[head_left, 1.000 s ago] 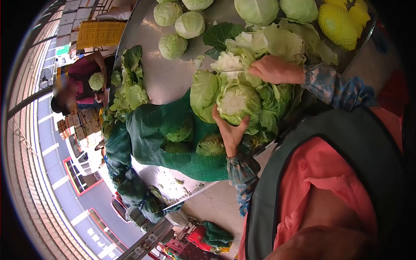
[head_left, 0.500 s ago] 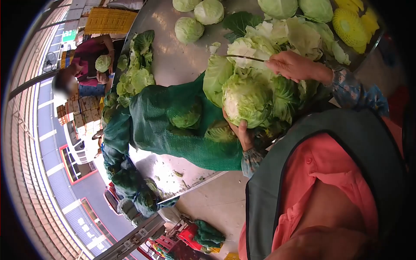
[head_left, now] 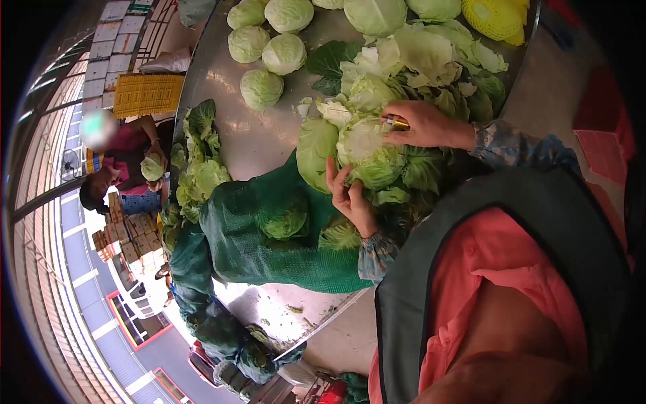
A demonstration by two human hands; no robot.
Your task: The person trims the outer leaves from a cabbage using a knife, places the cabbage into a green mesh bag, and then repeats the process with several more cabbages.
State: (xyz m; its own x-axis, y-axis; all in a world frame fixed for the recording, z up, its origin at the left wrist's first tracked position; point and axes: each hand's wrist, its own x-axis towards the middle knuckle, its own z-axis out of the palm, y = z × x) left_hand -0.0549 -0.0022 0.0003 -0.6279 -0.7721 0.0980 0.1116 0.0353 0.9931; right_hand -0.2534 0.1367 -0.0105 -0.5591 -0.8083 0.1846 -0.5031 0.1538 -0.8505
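Observation:
A pale green cabbage (head_left: 383,168) with a whitish cut face sits before me among loose leaves. My right hand (head_left: 432,125) is closed over its upper right side, gripping a knife (head_left: 398,122); only a short gold and dark part shows, and the blade is hidden. At the cabbage's lower left edge is my left hand (head_left: 352,205), its fingers apart and the tips near or against the leaves. A separate leafy green piece (head_left: 316,153) lies just left of the cabbage. Beneath my left hand spreads a green mesh sack (head_left: 249,232) with cabbages inside.
Several trimmed cabbages (head_left: 284,54) stand along the far side of the metal table (head_left: 232,135). A heap of outer leaves (head_left: 420,57) lies beyond my right hand, near yellow foam nets (head_left: 494,19). Across the table, a person (head_left: 138,158) holds a cabbage. Filled sacks (head_left: 208,323) line the left edge.
My right hand has moved down and left onto the cabbage, and the knife's blade no longer shows. My left hand has loosened and spread its fingers. The view has shifted, showing more cabbages.

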